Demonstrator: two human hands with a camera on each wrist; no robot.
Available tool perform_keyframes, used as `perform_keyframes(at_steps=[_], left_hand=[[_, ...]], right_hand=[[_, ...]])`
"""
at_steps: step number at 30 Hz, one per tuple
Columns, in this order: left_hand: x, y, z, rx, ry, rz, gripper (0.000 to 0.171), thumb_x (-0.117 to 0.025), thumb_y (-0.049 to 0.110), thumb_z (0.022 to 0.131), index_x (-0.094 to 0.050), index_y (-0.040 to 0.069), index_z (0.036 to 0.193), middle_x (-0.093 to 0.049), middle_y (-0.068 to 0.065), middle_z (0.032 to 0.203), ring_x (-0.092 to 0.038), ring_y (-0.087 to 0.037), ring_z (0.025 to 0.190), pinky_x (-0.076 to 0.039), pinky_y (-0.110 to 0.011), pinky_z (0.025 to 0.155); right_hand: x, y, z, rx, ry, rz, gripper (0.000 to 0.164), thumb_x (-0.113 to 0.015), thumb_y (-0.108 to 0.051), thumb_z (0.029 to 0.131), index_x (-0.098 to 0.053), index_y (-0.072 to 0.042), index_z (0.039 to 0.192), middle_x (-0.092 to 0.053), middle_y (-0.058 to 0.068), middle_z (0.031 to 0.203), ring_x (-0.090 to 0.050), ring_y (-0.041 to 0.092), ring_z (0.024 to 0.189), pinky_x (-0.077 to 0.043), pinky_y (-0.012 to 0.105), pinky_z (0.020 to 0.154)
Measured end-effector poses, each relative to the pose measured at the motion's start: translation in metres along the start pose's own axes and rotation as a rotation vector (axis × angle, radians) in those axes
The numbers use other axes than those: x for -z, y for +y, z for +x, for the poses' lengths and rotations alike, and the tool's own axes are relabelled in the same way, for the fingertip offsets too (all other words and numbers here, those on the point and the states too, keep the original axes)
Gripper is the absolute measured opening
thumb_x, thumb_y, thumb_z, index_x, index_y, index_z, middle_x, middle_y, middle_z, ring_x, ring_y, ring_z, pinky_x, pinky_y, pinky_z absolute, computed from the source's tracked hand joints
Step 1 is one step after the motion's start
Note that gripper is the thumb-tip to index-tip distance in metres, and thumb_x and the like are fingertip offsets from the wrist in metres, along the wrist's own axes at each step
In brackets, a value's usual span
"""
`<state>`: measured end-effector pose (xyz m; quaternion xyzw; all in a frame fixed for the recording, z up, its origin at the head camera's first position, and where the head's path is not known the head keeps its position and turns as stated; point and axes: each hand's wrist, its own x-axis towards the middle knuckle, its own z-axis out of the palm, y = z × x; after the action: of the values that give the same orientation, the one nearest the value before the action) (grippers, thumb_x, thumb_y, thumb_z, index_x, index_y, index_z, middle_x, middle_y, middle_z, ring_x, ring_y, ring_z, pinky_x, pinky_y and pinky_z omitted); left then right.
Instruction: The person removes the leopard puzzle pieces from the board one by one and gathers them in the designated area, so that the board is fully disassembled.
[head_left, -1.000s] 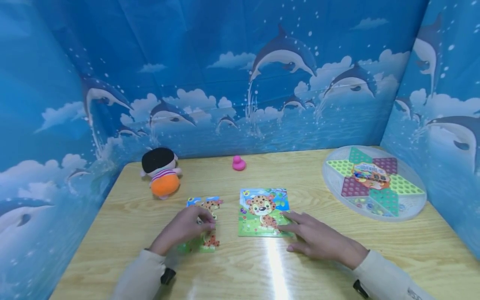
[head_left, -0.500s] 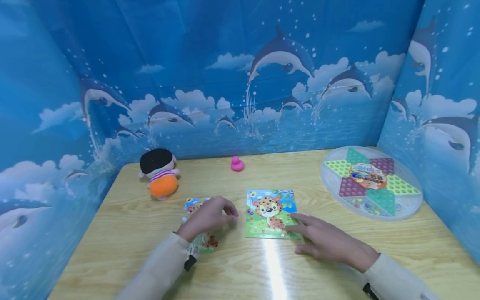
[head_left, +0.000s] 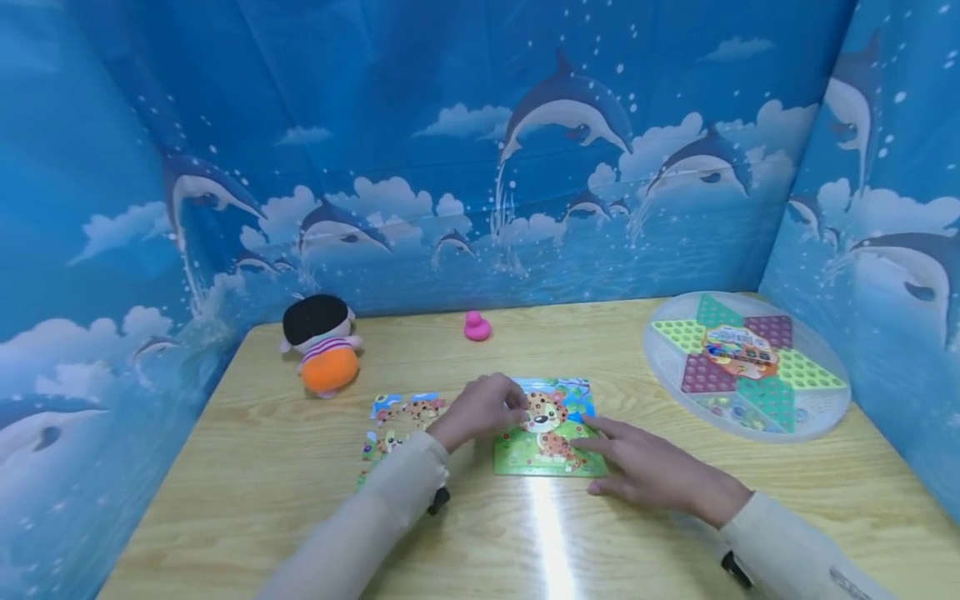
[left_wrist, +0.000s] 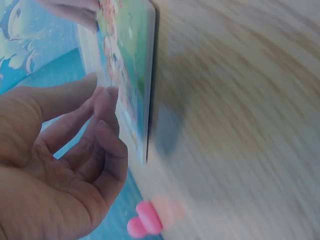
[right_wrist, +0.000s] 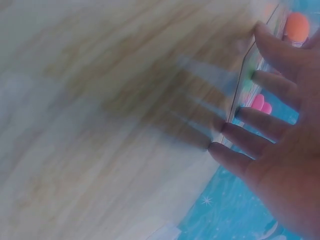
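Observation:
A square leopard-picture puzzle board (head_left: 521, 454) lies flat on the table. My left hand (head_left: 482, 408) is over its left part, and the left wrist view shows loosely curled fingers, with the thumb tip close to the index fingertip and no piece visible between them. My right hand (head_left: 652, 471) rests at the board's right edge; its fingers are spread and nearly straight, with fingertips on the board in the right wrist view. To the left lies a partly joined leopard jigsaw (head_left: 382, 414) with a ragged right side. My left forearm hides its lower part.
A pink toy duck (head_left: 477, 326) stands behind the board. At the back left lies a doll (head_left: 327, 369) with orange shorts. A round Chinese checkers board (head_left: 750, 367) sits at the right. Dolphin-print cloth (head_left: 480, 150) encloses the table's back and sides.
My left hand has moved right from the joined jigsaw to over the board. The board has shifted slightly right. My right hand has stayed at its right edge.

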<state>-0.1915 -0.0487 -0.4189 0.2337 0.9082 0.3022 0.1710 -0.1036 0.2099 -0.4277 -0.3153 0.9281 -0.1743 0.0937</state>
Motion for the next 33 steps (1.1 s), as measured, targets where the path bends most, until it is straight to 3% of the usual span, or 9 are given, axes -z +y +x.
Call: perform_keyframes(at_steps=[6,12,17,23,33], left_hand=[[-0.015,0.010,0.017,-0.016,0.006,-0.010,0.019,-0.076,0.014,0.091,-0.076,0.008,0.109,-0.076,-0.003,0.100,-0.068,-0.010,0.083,-0.057,-0.029,0.077],[-0.028,0.023,0.028,-0.045,0.015,-0.013,0.023,-0.075,0.010,0.089,-0.076,0.007,0.113,-0.076,0.000,0.096,-0.066,-0.009,0.076,-0.056,-0.028,0.076],[-0.034,0.030,0.035,-0.024,0.058,0.002,0.023,-0.074,0.003,0.087,-0.077,0.007,0.109,-0.074,0.002,0.090,-0.062,-0.006,0.071,-0.054,-0.024,0.072],[-0.036,0.031,0.038,0.015,0.086,0.005,0.021,-0.072,0.000,0.085,-0.078,0.009,0.103,-0.072,0.007,0.084,-0.060,-0.004,0.068,-0.051,-0.021,0.067],[-0.035,0.031,0.037,0.048,0.119,-0.020,0.011,-0.078,0.010,0.089,-0.079,0.010,0.100,-0.071,0.006,0.081,-0.061,-0.004,0.069,-0.051,-0.021,0.066]], right_hand=[[0.000,0.001,0.000,-0.012,-0.019,0.028,0.056,-0.074,-0.032,0.092,-0.059,-0.007,0.140,-0.038,0.027,0.155,-0.040,0.048,0.139,-0.039,0.061,0.107],[0.001,0.000,-0.001,-0.022,-0.019,0.040,0.054,-0.075,-0.030,0.092,-0.060,-0.006,0.139,-0.039,0.026,0.154,-0.040,0.047,0.139,-0.041,0.061,0.106],[0.000,-0.001,-0.002,-0.031,-0.005,0.035,0.053,-0.075,-0.030,0.092,-0.061,-0.007,0.138,-0.039,0.027,0.154,-0.040,0.048,0.138,-0.040,0.061,0.106],[0.000,-0.001,-0.001,-0.028,-0.004,0.041,0.053,-0.074,-0.029,0.092,-0.061,-0.007,0.138,-0.039,0.027,0.154,-0.041,0.049,0.138,-0.041,0.062,0.105],[-0.001,0.000,0.000,-0.013,-0.018,0.051,0.052,-0.073,-0.029,0.094,-0.060,-0.006,0.139,-0.038,0.026,0.155,-0.038,0.047,0.140,-0.040,0.061,0.107]])
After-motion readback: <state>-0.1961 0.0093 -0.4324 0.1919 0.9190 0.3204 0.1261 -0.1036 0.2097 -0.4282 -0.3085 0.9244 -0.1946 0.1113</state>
